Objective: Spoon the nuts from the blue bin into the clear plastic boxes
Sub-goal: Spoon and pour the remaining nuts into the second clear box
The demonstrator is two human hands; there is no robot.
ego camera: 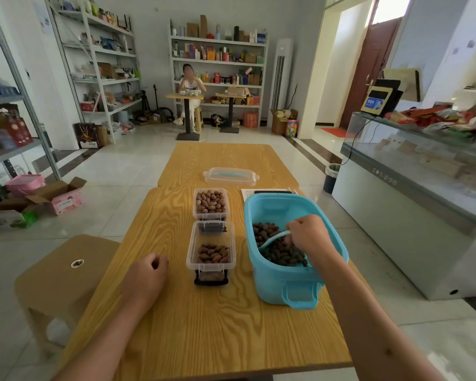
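The blue bin point(286, 279) stands on the right of the wooden table point(204, 325), with dark nuts point(280, 255) in its bottom. My right hand point(309, 233) is inside the bin and grips a light blue spoon point(272, 239), whose bowl dips into the nuts. Left of the bin stand two clear plastic boxes in a row. The far box point(210, 203) is full of nuts. The near box point(211, 247) holds a small heap at its near end. My left hand point(149, 270) rests on the table left of the near box, fingers curled, holding nothing.
A clear lid point(230, 176) with a blue handle lies beyond the boxes. Papers and a dark flat object point(270, 192) lie behind the bin. A low wooden stool point(66, 270) stands left of the table, a glass counter point(412, 188) on the right. A person sits at the far table.
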